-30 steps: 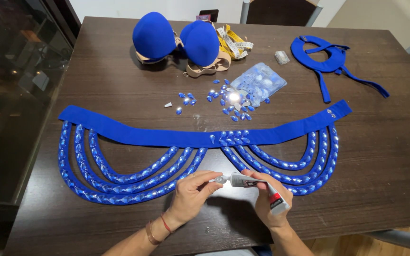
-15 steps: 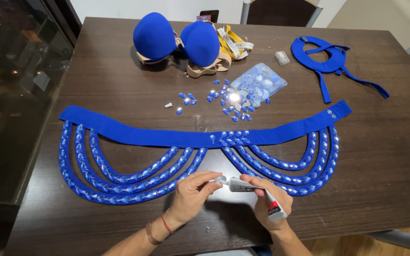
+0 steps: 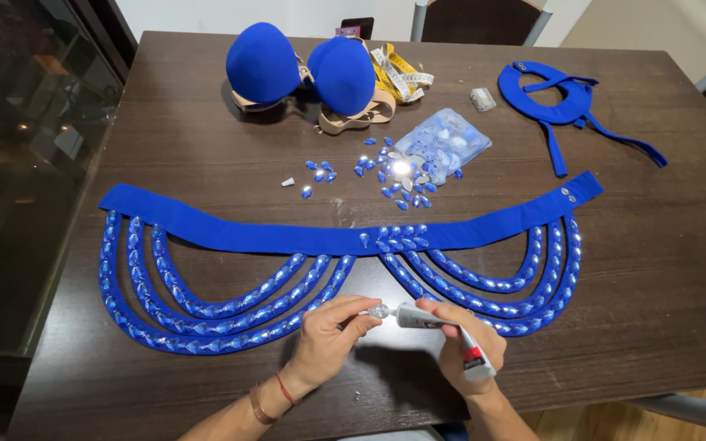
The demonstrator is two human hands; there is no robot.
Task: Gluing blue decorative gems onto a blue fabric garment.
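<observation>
The right hand (image 3: 469, 347) is closed around a small grey glue tube (image 3: 439, 328), fingers wrapped over its body. The tube lies nearly level, its long axis running left to right and slightly downward toward the right, with the nozzle pointing left and the red-and-black crimped end sticking out past the heel of the hand. The left hand (image 3: 326, 339) is closed in a pinch, thumb and forefinger gripping a small clear teardrop gem (image 3: 378, 311) held right at the tube's nozzle. Both hands sit just below the middle of the blue belt (image 3: 345, 238), near the table's front edge.

The belt is a long blue fabric band lying left to right across the dark wooden table (image 3: 663, 269), with gem-covered blue loops (image 3: 206, 314) hanging from it toward the hands on either side. A few gems are fixed at the belt's centre.

Just above the belt's centre lie loose blue gems (image 3: 386, 175) and a clear plastic bag (image 3: 443, 145) of more. Farther above the belt sit a pair of blue padded cups (image 3: 304, 69), with a yellow measuring tape (image 3: 402, 77) beside them. Above the belt's right end lies a blue fabric collar piece (image 3: 561, 102) with trailing straps.
</observation>
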